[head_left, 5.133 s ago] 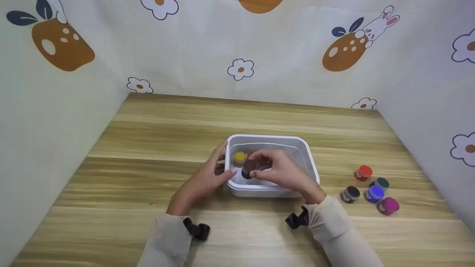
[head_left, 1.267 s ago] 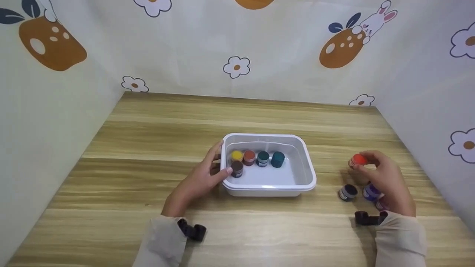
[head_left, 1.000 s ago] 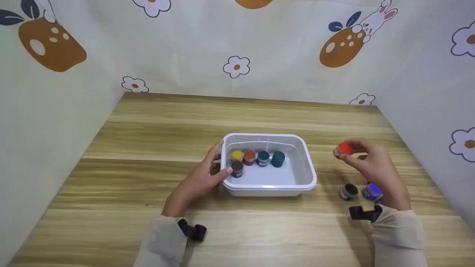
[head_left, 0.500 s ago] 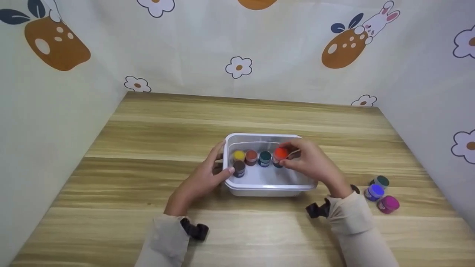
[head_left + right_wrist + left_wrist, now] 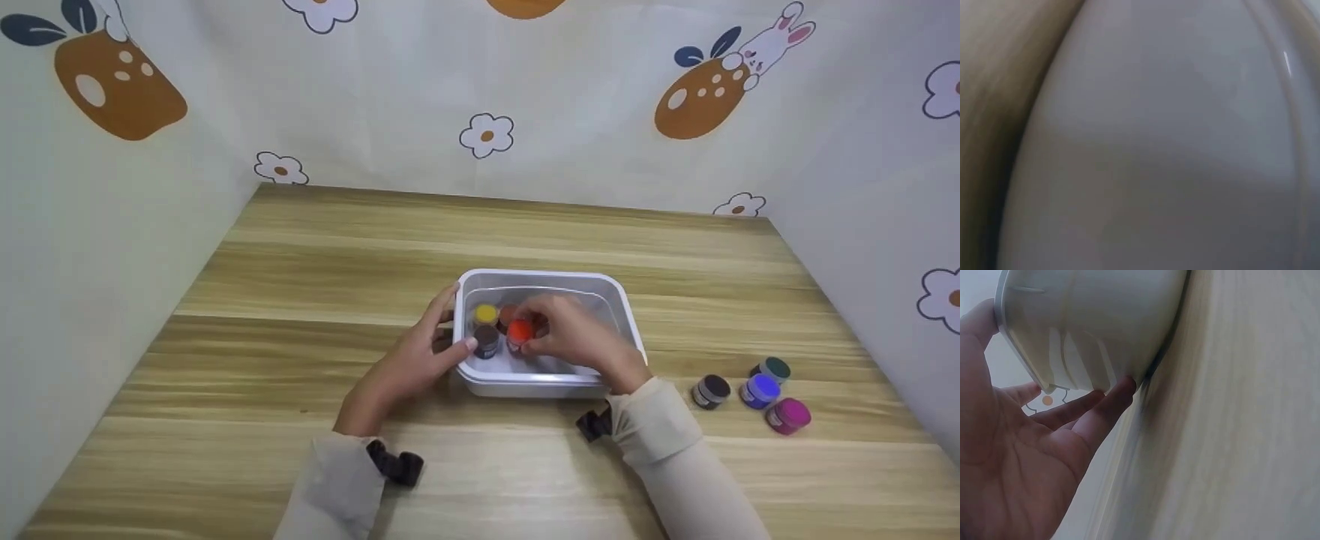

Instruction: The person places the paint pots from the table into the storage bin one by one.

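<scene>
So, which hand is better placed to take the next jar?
Probably the right hand, once it releases the red jar: the loose jars stand on its side; the left hand holds the tub.

A wood-grain table (image 5: 337, 262) carries a white rectangular tub (image 5: 536, 391) near its middle; to the tub's right, loosely grouped, stand a black jar (image 5: 710, 392), a blue jar (image 5: 760, 391), a dark green jar (image 5: 772, 369) just behind the blue, and a magenta jar (image 5: 788, 416) nearest the viewer

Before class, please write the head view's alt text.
The right hand pinches a small round red jar in a white rectangular plastic tub held by the left hand. Also visible inside: yellow jar, rust jar, brown jar. On the wood-grain table: black jar, green jar, blue jar, magenta jar.
</scene>
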Demonstrator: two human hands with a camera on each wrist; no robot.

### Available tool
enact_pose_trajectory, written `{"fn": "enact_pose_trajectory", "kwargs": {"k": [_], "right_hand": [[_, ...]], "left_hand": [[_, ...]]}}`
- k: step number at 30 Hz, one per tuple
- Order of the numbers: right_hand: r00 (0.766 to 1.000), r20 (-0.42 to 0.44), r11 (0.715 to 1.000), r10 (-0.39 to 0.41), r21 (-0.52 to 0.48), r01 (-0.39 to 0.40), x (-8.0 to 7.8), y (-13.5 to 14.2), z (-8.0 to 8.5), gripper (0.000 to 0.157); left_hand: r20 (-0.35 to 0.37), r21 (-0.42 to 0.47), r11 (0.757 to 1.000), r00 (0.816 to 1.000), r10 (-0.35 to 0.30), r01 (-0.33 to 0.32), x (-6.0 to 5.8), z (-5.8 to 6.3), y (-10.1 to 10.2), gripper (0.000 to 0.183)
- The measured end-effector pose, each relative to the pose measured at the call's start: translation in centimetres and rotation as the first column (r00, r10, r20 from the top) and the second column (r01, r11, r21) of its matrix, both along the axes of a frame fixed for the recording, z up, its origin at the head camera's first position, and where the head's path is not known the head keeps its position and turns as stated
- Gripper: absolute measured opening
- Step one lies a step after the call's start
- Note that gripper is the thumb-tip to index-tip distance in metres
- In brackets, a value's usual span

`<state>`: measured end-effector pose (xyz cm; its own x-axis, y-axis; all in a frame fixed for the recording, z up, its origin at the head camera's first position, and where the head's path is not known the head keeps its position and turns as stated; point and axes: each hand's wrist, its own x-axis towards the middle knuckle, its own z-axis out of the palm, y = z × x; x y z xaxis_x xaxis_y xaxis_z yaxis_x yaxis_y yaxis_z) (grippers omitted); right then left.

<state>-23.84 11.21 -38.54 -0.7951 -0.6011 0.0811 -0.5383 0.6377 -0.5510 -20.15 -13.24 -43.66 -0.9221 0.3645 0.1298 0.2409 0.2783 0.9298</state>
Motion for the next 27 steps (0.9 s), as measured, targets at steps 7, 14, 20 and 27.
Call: {"fn": "enact_pose_trajectory", "kwargs": {"k": [7,14,20,27], "right_hand": [[0.999,-0.026,0.997,-0.025,0.074,0.027,0.17,-0.46,-0.3,0.039],[0.997,-0.027,0.991,-0.066,0.112,0.068,0.43,-0.86,-0.3,0.045],[0.995,-0.021,0.983,-0.094,0.154,0.096,0.61,-1.02,-0.46,0.05],[0.999,-0.037,0.997,-0.038,0.072,0.041,0.31,-0.33,-0.64,0.044]], "left_hand": [[0.016,-0.025,1.0,1.0,0.02,-0.019,0.02,0.08,0.12,0.083],[0.025,-0.041,0.999,0.999,0.037,-0.036,0.08,0.15,0.14,0.084],[0.043,-0.054,0.997,0.998,0.052,-0.05,0.11,0.32,0.11,0.084],[0.006,-0.057,0.998,0.999,0.034,-0.033,0.12,0.14,0.06,0.084]]}}
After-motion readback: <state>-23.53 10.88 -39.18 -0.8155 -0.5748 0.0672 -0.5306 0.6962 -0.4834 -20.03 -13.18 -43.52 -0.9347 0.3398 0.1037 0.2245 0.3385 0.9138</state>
